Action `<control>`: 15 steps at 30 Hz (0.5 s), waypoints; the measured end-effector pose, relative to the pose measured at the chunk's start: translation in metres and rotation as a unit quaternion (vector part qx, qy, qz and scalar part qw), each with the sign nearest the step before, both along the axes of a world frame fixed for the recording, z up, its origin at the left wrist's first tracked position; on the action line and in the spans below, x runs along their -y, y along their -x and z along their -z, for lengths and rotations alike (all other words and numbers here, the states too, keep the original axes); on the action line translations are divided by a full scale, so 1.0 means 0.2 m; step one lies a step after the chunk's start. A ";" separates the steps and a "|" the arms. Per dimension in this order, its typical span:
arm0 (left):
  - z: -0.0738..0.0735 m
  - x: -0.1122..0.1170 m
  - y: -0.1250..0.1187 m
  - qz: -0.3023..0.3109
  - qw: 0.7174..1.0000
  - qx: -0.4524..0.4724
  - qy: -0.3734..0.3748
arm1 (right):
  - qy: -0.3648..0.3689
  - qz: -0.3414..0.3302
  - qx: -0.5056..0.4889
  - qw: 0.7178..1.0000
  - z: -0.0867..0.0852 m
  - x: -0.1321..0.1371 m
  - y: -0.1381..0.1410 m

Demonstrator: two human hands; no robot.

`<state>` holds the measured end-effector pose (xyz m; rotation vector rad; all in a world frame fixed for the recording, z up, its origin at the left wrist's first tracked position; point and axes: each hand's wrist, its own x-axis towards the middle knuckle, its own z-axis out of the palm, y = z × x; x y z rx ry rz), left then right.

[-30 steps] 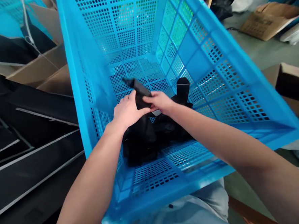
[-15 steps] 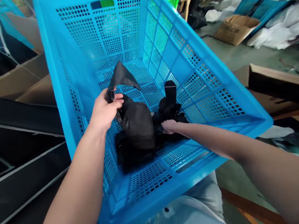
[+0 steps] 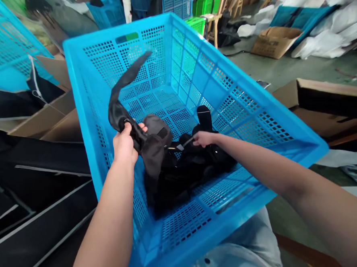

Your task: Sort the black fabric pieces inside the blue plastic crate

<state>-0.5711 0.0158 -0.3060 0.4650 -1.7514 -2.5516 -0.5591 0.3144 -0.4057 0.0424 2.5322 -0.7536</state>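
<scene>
1 strap [image 3: 116, 99] (black) in left hand [image 3: 125, 144] | right hand [image 3: 204, 138] pinches pile [image 3: 192, 169]

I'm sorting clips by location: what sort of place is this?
Probably a garment workshop or warehouse: blue perforated plastic crates, cardboard boxes and white sacks on the floor, and the left hand gripping a black fabric piece above a pile of black fabric.

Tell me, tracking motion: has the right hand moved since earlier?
Yes. The right hand parted from the left hand, shifting rightward to just below the upright black roll in the blue crate.
</scene>
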 end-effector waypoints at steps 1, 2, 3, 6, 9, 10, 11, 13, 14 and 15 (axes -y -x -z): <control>0.02 0.00 0.01 -0.027 0.998 -0.008 0.054 | 0.022 0.014 -0.020 0.999 -0.07 0.00 0.02; 0.05 0.00 0.02 -0.026 0.993 -0.024 0.112 | 0.056 0.034 -0.048 0.997 -0.13 0.00 0.04; 0.07 -0.01 0.01 -0.002 0.984 -0.048 0.170 | 0.111 0.059 -0.079 0.989 -0.20 0.02 0.04; 0.12 -0.07 -0.05 0.137 0.928 -0.138 0.319 | 0.379 0.114 -0.131 0.909 -0.37 0.13 -0.03; 0.16 -0.18 -0.17 0.244 0.877 -0.214 0.355 | 0.570 0.084 -0.092 0.812 -0.48 0.27 -0.15; 0.16 -0.22 -0.21 0.262 0.869 -0.225 0.354 | 0.592 0.066 -0.076 0.800 -0.50 0.31 -0.18; 0.16 -0.25 -0.23 0.271 0.864 -0.224 0.361 | 0.604 0.049 -0.061 0.793 -0.52 0.32 -0.20; 0.15 -0.27 -0.25 0.266 0.847 -0.196 0.417 | 0.604 0.019 -0.036 0.796 -0.51 0.30 -0.18; 0.14 -0.26 -0.23 0.251 0.834 -0.178 0.457 | 0.591 0.013 -0.027 0.806 -0.50 0.26 -0.16; 0.13 -0.23 -0.20 0.229 0.821 -0.164 0.497 | 0.568 0.021 -0.023 0.822 -0.48 0.22 -0.13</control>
